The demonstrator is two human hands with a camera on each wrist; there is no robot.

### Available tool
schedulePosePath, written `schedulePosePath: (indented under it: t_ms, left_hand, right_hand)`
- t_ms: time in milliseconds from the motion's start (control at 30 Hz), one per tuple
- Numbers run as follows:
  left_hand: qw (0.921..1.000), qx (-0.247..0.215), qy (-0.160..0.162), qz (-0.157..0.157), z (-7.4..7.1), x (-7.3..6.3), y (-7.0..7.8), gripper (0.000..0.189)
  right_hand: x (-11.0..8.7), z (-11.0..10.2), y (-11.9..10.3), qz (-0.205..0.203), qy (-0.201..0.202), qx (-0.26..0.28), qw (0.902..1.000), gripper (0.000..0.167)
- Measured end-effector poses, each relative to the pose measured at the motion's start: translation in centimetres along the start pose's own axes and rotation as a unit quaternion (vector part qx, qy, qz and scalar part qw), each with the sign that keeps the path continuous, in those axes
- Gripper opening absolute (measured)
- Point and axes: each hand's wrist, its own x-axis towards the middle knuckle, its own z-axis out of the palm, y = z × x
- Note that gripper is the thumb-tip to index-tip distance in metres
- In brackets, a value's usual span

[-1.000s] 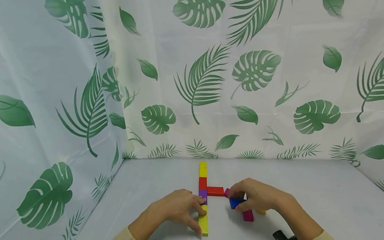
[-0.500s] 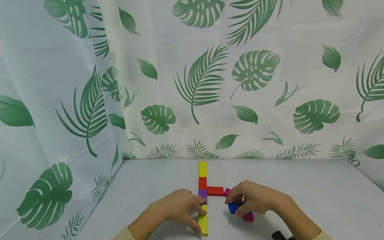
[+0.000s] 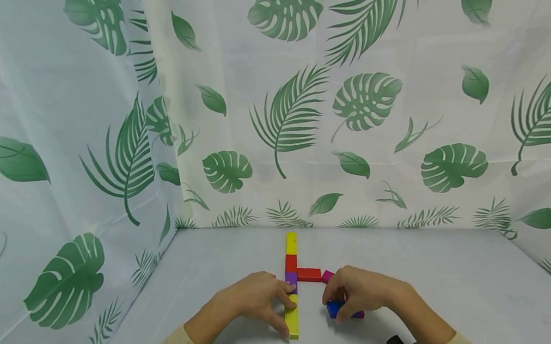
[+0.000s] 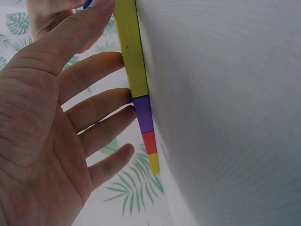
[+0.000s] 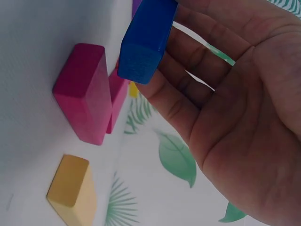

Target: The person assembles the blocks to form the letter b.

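A row of coloured blocks runs away from me on the table: long yellow (image 3: 292, 327), purple (image 3: 291, 277), red (image 3: 291, 263) and far yellow (image 3: 291, 244). My left hand (image 3: 254, 298) touches this row with its fingers spread, thumb by the long yellow block's near end and fingertips along the yellow and purple ones. My right hand (image 3: 366, 289) pinches a blue block (image 5: 146, 42) between thumb and fingers. In the right wrist view, the blue block is in front of a magenta block (image 5: 84, 94), which the hand partly hides in the head view.
A red block (image 3: 308, 274) juts right from the row, with another magenta block (image 3: 327, 276) at its right end. A pale yellow block (image 5: 73, 183) lies close to the nearer magenta one. Leaf-print curtains (image 3: 273, 193) border the back and left of the grey-white table (image 3: 443, 274).
My right hand has come nearer to me with the blue block, which now covers more of the near magenta block in the head view. My left hand stays put on the row.
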Motion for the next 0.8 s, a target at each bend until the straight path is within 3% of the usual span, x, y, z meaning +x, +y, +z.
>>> schedulePosePath:
  t_ms: [800]
  left_hand:
    - [1.0,0.005,0.003,0.002,0.0,0.0,-0.1,0.058]
  right_hand:
    - [0.4,1.4,-1.0,0.038,-0.046,0.005,0.9982,0.028]
